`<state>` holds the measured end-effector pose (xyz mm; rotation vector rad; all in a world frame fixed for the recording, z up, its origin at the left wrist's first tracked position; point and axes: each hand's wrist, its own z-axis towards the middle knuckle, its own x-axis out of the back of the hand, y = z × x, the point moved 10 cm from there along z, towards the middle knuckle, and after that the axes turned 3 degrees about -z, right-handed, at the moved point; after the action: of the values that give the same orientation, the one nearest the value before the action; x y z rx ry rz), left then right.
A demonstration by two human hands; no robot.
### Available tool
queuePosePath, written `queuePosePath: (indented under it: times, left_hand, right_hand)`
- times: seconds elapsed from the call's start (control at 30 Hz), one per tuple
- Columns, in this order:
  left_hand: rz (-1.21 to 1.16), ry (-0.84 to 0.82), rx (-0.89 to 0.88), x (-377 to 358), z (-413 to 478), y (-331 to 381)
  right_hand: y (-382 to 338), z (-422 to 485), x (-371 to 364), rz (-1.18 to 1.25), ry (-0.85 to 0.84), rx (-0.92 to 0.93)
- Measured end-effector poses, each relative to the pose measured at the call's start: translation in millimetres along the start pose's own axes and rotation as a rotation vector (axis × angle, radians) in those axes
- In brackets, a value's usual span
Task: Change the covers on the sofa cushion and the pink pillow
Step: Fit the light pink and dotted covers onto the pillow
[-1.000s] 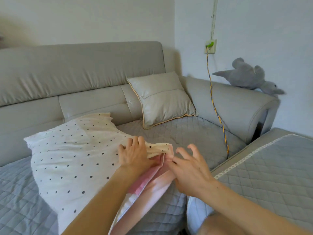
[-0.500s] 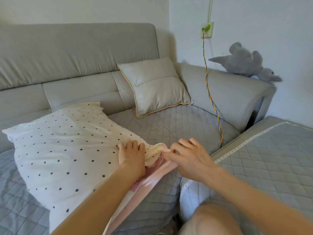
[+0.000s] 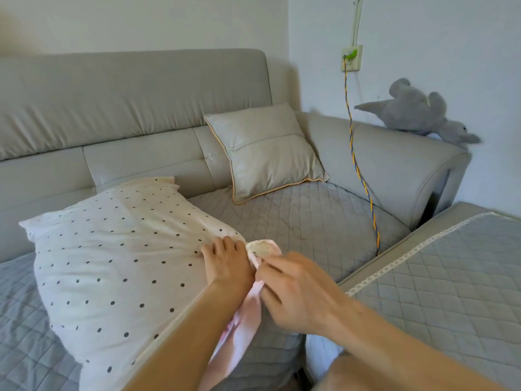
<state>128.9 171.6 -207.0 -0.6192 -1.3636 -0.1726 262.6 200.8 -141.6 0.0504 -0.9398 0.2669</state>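
A large pillow in a white cover with black dots [image 3: 112, 258] lies on the quilted sofa seat at the left. Pink pillow fabric [image 3: 242, 331] shows at the cover's open end near me. My left hand [image 3: 225, 266] presses on the dotted cover at that end, fingers curled into the cloth. My right hand [image 3: 293, 294] pinches the cover's edge beside the folded corner [image 3: 262, 248]. A grey sofa cushion with tan piping [image 3: 267, 150] leans against the backrest in the corner.
The grey sofa [image 3: 141, 108] wraps round to an armrest at right, where a grey plush toy [image 3: 417, 114] lies. A yellow-blue cord [image 3: 358, 165] hangs from a wall socket [image 3: 351, 58] down over the seat. A quilted ottoman [image 3: 451, 277] stands at the right.
My right hand has closed in on the cover's open end and now pinches its edge. My left hand stays pressed on the cover.
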Motion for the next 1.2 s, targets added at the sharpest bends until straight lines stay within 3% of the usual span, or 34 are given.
queuePosePath:
  times: [0.07, 0.23, 0.33, 0.53, 0.8, 0.97, 1.1, 1.2]
  left_hand:
    - [0.031, -0.012, -0.032, -13, -5, 3]
    - [-0.194, -0.002, -0.179, 3, -14, -1]
    - [-0.206, -0.025, -0.229, 10, -43, -26]
    - [-0.228, 0.185, -0.111, -7, -140, -88]
    - [-0.399, 0.199, 0.134, -32, -227, -170]
    - [-0.381, 0.29, 0.079, -6, -211, -182]
    - [-0.403, 0.115, 0.08, -16, -186, -175]
    - [-0.464, 0.005, 0.115, -36, -188, -169]
  right_hand:
    - [-23, -11, -15, 0.032, -0.124, 0.092]
    - [-17, -31, -46, -0.092, -0.437, 0.066]
    - [-40, -42, -65, -0.051, -0.62, 0.087]
    - [-104, -61, -105, 0.078, -0.842, 0.143]
    - [-166, -56, -135, 0.388, -0.844, 0.064]
    - [-175, -63, -161, 0.257, -0.952, -0.074]
    - [-210, -52, -125, 0.37, -0.696, 0.083]
    - [-207, -43, -93, 0.534, -0.574, 0.078]
